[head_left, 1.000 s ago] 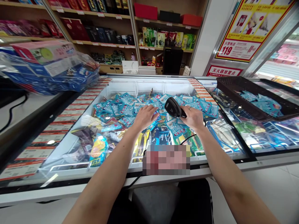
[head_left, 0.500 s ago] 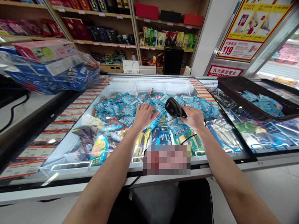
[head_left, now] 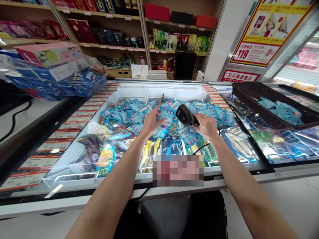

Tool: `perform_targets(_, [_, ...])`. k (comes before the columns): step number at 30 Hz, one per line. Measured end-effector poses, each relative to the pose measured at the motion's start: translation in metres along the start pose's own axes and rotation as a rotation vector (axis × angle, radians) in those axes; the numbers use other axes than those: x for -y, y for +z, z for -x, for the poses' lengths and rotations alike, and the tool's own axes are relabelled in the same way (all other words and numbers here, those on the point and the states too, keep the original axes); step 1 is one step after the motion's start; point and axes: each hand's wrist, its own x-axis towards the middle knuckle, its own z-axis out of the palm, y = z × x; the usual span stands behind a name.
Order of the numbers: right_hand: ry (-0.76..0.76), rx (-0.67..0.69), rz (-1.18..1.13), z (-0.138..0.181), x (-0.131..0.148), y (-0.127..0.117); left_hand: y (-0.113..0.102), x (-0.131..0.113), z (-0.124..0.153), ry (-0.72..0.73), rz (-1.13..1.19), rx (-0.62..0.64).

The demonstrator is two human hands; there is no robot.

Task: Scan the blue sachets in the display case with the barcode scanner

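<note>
My right hand [head_left: 205, 125] is wrapped around the handle of a black barcode scanner [head_left: 185, 115], its head pointing left. A cable hangs down from near this hand. To its left, my left hand [head_left: 152, 122] has its thumb and fingers spread apart beside a blue snack packet [head_left: 167, 114]. The thumb overlaps the packet's near edge; whether it touches is hard to tell. Many similar blue packets [head_left: 137, 106] lie spread over the glass top beneath and around both hands. Part of the nearest packet is hidden by the left hand.
The glass-topped freezer [head_left: 74, 159] holds colourful packs. A brown basket [head_left: 269, 116] with blue packets stands at right. Boxes in clear plastic [head_left: 57, 73] sit at left. A blurred patch [head_left: 178, 171] covers something at the front edge. Stocked shelves [head_left: 112, 46] stand behind.
My left hand has lifted slightly and its fingers have spread, so the blue packet beside it now shows clearly. My right hand and the scanner have stayed in place.
</note>
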Motion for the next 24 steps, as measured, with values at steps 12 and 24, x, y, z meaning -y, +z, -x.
perform_targets(12, [-0.018, -0.009, -0.002, 0.001, -0.002, 0.003, 0.008, 0.015, -0.004, -0.156, 0.405, -0.34])
perform_targets(24, [-0.043, -0.011, 0.008, 0.0, 0.0, 0.001, 0.008, 0.019, -0.005, -0.232, 0.325, -0.316])
